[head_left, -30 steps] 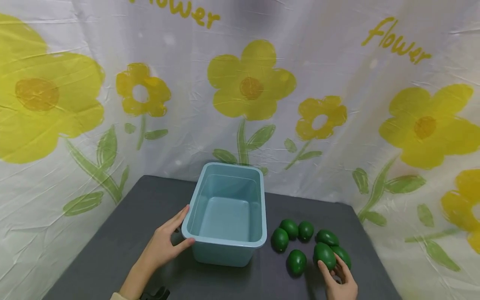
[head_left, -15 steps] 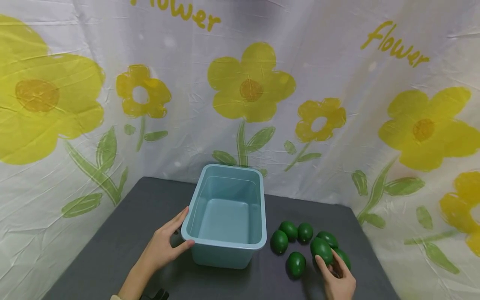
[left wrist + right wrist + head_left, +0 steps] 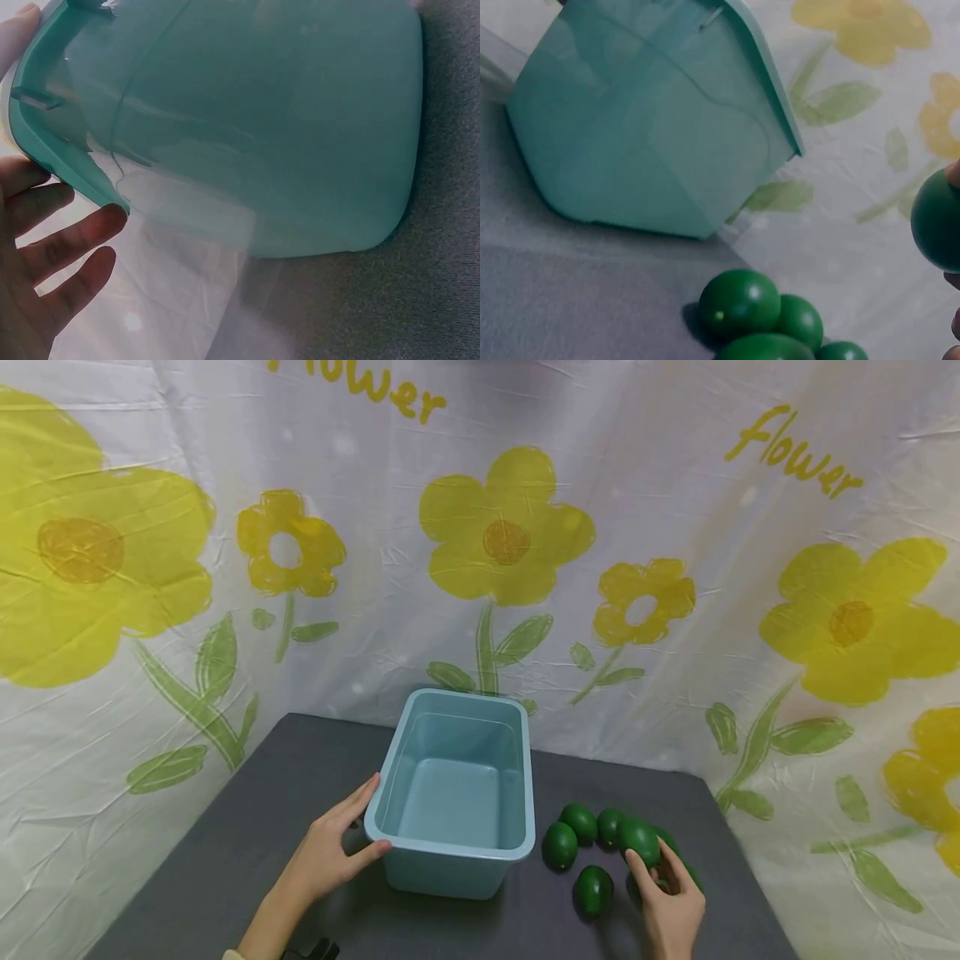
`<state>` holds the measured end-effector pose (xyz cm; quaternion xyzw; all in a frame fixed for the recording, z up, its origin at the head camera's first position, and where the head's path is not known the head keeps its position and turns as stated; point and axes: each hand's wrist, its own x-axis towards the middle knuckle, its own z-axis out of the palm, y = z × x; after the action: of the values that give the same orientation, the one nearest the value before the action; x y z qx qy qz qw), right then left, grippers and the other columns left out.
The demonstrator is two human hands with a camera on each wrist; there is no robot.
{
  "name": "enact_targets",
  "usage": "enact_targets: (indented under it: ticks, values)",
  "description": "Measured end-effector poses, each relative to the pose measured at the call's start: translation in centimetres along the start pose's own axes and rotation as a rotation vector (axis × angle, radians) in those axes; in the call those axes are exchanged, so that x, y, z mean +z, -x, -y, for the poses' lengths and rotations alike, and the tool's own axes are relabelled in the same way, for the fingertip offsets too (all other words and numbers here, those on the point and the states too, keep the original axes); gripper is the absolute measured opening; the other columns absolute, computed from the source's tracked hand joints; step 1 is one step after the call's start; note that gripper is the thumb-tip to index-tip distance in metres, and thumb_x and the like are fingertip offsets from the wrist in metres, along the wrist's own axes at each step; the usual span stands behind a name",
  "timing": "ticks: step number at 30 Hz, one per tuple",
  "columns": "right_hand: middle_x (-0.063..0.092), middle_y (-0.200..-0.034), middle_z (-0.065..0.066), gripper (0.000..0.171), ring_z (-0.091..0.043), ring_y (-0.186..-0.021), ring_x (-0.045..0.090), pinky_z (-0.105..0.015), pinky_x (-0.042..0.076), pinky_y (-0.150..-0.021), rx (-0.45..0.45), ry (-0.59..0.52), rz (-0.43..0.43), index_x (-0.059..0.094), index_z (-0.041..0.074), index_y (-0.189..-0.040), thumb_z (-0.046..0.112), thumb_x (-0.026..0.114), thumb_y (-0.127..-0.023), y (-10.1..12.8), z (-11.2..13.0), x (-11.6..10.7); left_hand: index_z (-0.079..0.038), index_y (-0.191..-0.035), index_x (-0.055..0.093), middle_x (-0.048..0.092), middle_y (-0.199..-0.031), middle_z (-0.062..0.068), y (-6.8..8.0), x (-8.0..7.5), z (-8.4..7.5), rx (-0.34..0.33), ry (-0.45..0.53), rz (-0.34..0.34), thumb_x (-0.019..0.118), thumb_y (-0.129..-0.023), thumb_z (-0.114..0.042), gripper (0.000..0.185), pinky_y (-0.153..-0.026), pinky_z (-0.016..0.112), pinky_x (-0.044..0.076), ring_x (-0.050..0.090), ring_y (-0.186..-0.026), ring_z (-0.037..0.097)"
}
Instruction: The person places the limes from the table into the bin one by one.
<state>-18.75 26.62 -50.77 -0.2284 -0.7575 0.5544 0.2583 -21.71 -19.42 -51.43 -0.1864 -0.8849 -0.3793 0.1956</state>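
Observation:
My right hand [image 3: 667, 902] pinches a dark green avocado [image 3: 638, 842] between thumb and fingers, raised over other avocados. That held avocado [image 3: 939, 225] shows at the right edge of the right wrist view, with only bits of the fingertips visible. My left hand [image 3: 318, 856] rests at the near left corner of a light blue plastic bin [image 3: 450, 852], thumb on the front rim and fingers along the left side. In the left wrist view the fingers of the left hand [image 3: 52, 255] are spread and fairly straight, some touching the bin's rim [image 3: 64, 169].
Several avocados lie right of the bin, among them a single nearer avocado [image 3: 593, 892] and a group with this avocado [image 3: 559, 846]. A dark grey table [image 3: 315, 760] carries everything. Behind it hangs a white curtain [image 3: 375, 635] with yellow flowers. A black object [image 3: 322, 950] shows beside the left forearm.
My right hand has lifted the avocado and carried it slightly away from me and to the left. The left hand and the bin stay in place.

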Motion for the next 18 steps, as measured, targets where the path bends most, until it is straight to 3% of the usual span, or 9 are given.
enact_targets:
  ticks: [4, 9, 18]
  values:
    - [0.068, -0.095, 0.03, 0.06, 0.007, -0.088, 0.064, -0.008, 0.05, -0.074, -0.032, -0.043, 0.037, 0.07, 0.012, -0.142, 0.039, 0.087, -0.091, -0.1, 0.5, 0.4, -0.016, -0.166, 0.04, 0.045, -0.165, 0.015, 0.0, 0.0, -0.1, -0.003, 0.008, 0.005, 0.086, -0.089, -0.034, 0.091, -0.1, 0.064, 0.054, 0.053, -0.143, 0.041]
    - [0.069, -0.093, 0.02, 0.058, -0.002, -0.081, 0.062, -0.013, 0.05, -0.071, -0.042, -0.073, 0.075, 0.068, 0.011, -0.143, 0.034, 0.085, -0.093, 0.1, 0.9, 1.2, -0.015, -0.166, 0.039, 0.045, -0.165, 0.015, 0.0, 0.0, -0.1, -0.003, 0.012, 0.007, 0.085, -0.09, -0.033, 0.091, -0.101, 0.063, 0.054, 0.052, -0.144, 0.041]
    - [0.071, -0.094, 0.02, 0.054, -0.004, -0.08, 0.062, -0.015, 0.048, -0.069, -0.047, -0.123, 0.086, 0.071, 0.015, -0.14, 0.033, 0.086, -0.092, 0.8, 1.7, 3.0, -0.021, -0.168, 0.035, 0.043, -0.166, 0.013, 0.1, 0.3, 0.0, -0.009, 0.011, -0.007, 0.085, -0.09, -0.033, 0.094, -0.103, 0.064, 0.053, 0.051, -0.144, 0.042]
